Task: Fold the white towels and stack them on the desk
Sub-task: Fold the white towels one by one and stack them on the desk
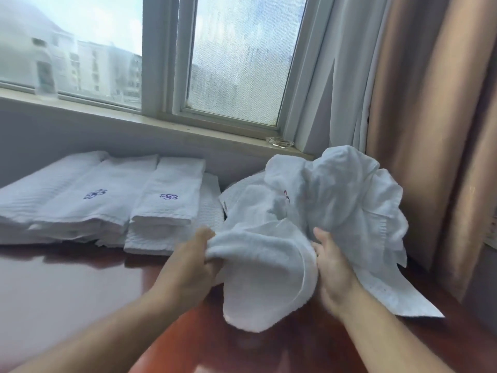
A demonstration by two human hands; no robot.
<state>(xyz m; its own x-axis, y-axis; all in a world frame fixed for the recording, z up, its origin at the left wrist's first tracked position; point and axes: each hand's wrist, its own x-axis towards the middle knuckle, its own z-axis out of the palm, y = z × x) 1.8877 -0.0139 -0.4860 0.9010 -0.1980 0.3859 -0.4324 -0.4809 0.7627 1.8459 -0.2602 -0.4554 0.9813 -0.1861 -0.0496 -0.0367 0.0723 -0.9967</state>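
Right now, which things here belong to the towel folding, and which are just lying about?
Job: crumpled towel, gripped by left hand and right hand; folded towels; desk.
Lying about: glass dish on the sill; curtain.

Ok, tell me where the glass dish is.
In the head view the glass dish sits on the window sill, right of centre, behind the crumpled towels.

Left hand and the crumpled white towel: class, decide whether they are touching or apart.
Touching. The head view shows the left hand gripping a bunched edge of the crumpled white towel, fingers curled into the cloth.
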